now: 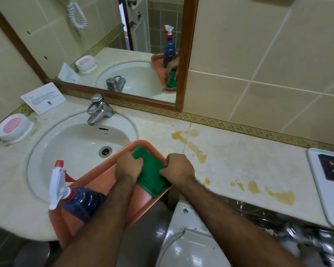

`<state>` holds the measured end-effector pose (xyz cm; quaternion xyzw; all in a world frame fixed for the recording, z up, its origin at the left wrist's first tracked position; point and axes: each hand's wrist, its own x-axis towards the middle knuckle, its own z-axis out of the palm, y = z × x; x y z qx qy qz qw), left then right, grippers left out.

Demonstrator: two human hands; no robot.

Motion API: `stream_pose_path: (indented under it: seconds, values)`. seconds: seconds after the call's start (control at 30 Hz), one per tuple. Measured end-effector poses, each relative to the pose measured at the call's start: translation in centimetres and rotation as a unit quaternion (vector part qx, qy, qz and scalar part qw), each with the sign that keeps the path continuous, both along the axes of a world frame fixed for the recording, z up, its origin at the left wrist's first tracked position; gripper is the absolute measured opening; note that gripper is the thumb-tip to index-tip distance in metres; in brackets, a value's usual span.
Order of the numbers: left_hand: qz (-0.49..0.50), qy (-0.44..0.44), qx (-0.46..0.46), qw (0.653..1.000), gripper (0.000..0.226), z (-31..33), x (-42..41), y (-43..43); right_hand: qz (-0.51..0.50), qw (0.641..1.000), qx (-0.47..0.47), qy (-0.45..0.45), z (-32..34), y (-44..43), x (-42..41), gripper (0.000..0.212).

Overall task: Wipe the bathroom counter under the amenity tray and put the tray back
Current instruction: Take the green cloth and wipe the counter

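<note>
An orange amenity tray rests slanted across the right rim of the sink and the counter's front edge. In it lie a folded green cloth and a blue spray bottle with a white and red trigger. My left hand grips the cloth's left edge. My right hand grips its right edge, over the tray's right rim. The beige counter to the right carries yellow-brown stains, with more stains near the front edge.
A white sink with a chrome tap sits at left. A soap dish with pink soap and a white card stand behind it. A white tray with a dark panel lies at far right. A toilet tank is below.
</note>
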<state>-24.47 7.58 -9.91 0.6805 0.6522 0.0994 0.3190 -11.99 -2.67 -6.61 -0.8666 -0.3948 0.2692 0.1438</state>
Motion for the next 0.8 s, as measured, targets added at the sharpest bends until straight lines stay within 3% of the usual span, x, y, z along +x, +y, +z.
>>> stream_pose_path:
  seconds: [0.1,0.2,0.33,0.43,0.53,0.63,0.73,0.8]
  values:
    - [0.028,-0.140,0.021,0.989,0.008,3.3,1.8,-1.2,-0.110,0.981,0.122,0.101,1.4,-1.2,2.2,0.016]
    - [-0.017,-0.172,0.059,0.983,0.010,5.9,5.2,-1.9,-0.186,0.958,0.178,0.127,2.2,-3.5,5.8,0.016]
    - [-0.152,-0.084,0.069,0.982,0.016,5.9,10.9,-3.0,-0.241,0.955,0.133,0.109,0.7,-7.4,9.7,0.018]
    - [-0.232,0.069,0.086,0.966,0.023,4.7,13.9,-4.5,-0.215,0.965,0.107,0.107,-1.6,-9.7,10.8,0.019]
    - [-0.262,0.237,0.149,0.924,0.029,3.4,15.1,-6.4,-0.137,0.982,0.087,0.097,-3.6,-10.8,11.5,0.018]
    - [-0.312,0.219,0.216,0.899,0.047,1.5,15.9,-9.8,-0.062,0.995,0.083,0.015,-4.9,-11.1,14.0,0.027]
    - [-0.378,0.191,0.133,0.896,0.063,-1.1,16.4,-14.2,-0.046,0.994,0.087,-0.057,-5.6,-11.1,19.1,0.044]
    - [-0.346,0.200,0.095,0.912,0.079,-3.3,16.5,-15.4,-0.021,0.994,0.046,-0.102,-6.5,-11.2,23.5,0.058]
